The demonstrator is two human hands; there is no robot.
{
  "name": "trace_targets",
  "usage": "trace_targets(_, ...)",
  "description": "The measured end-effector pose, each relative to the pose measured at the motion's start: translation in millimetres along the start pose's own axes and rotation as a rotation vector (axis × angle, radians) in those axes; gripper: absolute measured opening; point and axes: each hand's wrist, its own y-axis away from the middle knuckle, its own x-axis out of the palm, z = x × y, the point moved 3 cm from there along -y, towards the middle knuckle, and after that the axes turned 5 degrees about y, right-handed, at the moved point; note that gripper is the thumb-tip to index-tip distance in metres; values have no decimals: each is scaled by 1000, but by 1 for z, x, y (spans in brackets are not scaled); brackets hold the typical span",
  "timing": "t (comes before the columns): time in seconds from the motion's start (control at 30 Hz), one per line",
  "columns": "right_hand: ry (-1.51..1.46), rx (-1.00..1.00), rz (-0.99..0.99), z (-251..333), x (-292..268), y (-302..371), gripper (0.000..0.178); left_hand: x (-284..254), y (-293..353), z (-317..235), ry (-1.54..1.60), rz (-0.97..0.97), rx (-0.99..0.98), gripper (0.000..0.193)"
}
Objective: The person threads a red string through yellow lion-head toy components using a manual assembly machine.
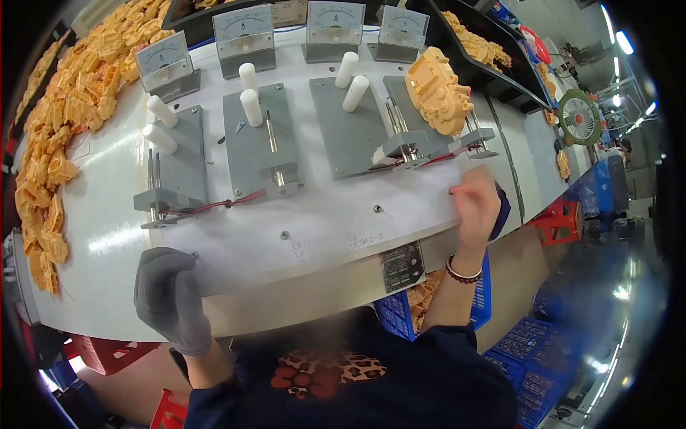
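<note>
An orange plastic housing sits tilted on the rightmost grey test fixture, above its metal pins. Just below those pins is my right hand, bare and partly smeared by motion; what its fingers do is unclear. My left hand wears a grey glove and rests at the bench's front edge, fingers curled, their tips beside a small toggle switch partly hidden by the glove. Anything inside the curled fingers is hidden. Two more toggle switches stand on the white sheet between my hands.
Several analog meters line the back. Grey fixtures with white posts fill the middle. Orange housings are heaped at left; a black bin holds others at right. A green fan stands beyond. Blue crates are below.
</note>
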Motion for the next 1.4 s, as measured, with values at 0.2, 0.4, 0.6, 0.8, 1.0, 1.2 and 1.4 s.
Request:
trace_targets(0.2, -37, -16, 16, 2, -3, -2, 9, 0, -1, -1, -26, 12, 16, 11)
trace_targets(0.4, -198, 78, -212, 26, -11, -6, 39, 1, -11, -26, -146, 327, 397, 16)
trace_targets(0.6, -384, 137, -115, 40, -4, -25, 50, 55, -54, -98, -179, 681, 984, 18)
trace_targets(0.8, -462, 8, -191, 23, 3, -19, 29, 190, -113, -114, -253, 948, 591, 37)
trace_targets(1.0, -516, -23, -164, 23, 5, -20, 30, 275, -117, -91, -586, 1092, 870, 27)
trace_targets(1.2, -460, 2, -194, 22, 5, -16, 29, 276, -141, -103, -634, 1083, 520, 47)
trace_targets(1.4, -470, 21, -181, 28, 6, -14, 32, 251, -276, -96, -83, 1038, 103, 56)
